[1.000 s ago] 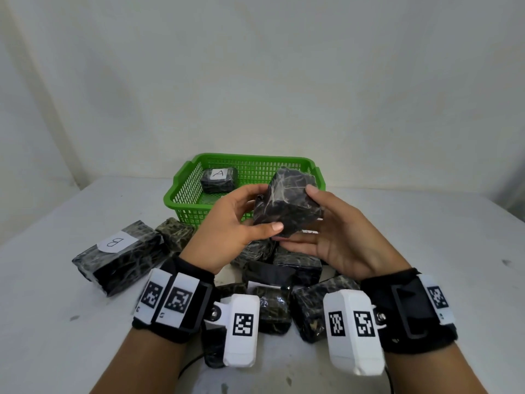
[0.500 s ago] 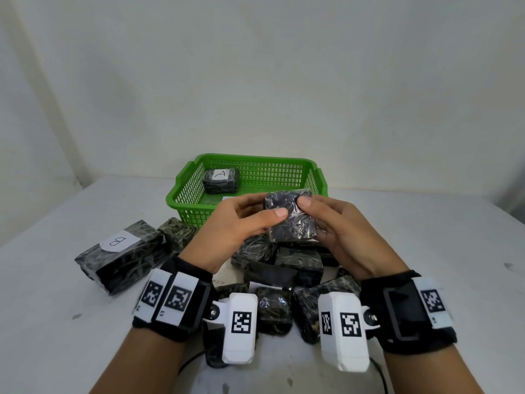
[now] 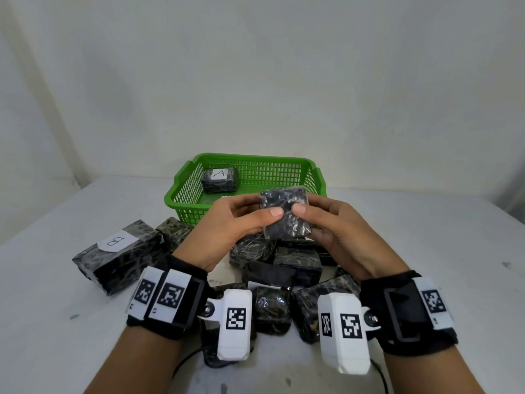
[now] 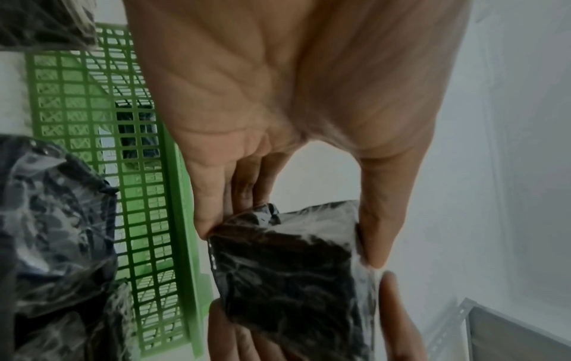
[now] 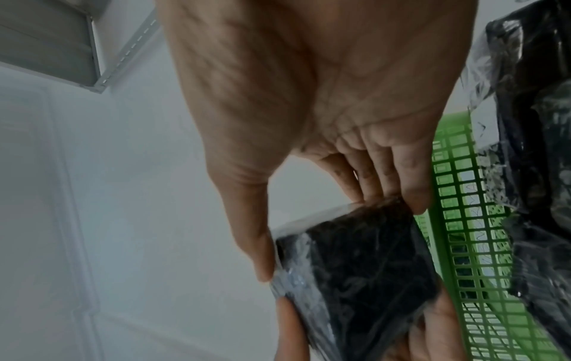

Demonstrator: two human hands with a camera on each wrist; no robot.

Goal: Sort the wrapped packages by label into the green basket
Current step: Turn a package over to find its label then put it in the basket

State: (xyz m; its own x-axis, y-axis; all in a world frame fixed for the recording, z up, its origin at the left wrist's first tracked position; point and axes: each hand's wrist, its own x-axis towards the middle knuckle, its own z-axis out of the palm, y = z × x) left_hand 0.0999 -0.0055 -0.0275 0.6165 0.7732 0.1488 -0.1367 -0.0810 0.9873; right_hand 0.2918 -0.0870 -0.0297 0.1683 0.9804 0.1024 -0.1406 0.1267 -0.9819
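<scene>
Both hands hold one small black package (image 3: 287, 213) wrapped in clear film, in front of the green basket (image 3: 312, 169). My left hand (image 3: 241, 220) pinches its left side between thumb and fingers, and my right hand (image 3: 326, 223) pinches the right side. No label shows on the face turned to me. The left wrist view shows the same package (image 4: 293, 273) held between thumb and fingers beside the basket wall (image 4: 173, 219). From the right wrist the package (image 5: 355, 263) appears in the same grip. One package labelled A (image 3: 220, 180) lies in the basket's far left corner.
A long package labelled B (image 3: 119, 257) lies on the white table (image 3: 56, 336) at the left. Several more wrapped packages (image 3: 284, 265) are heaped under and in front of my hands. A white wall stands behind the basket.
The package has been turned in my hands from a tilted, raised pose to a flat face toward me and brought slightly lower. Both thumbs now meet on its front.
</scene>
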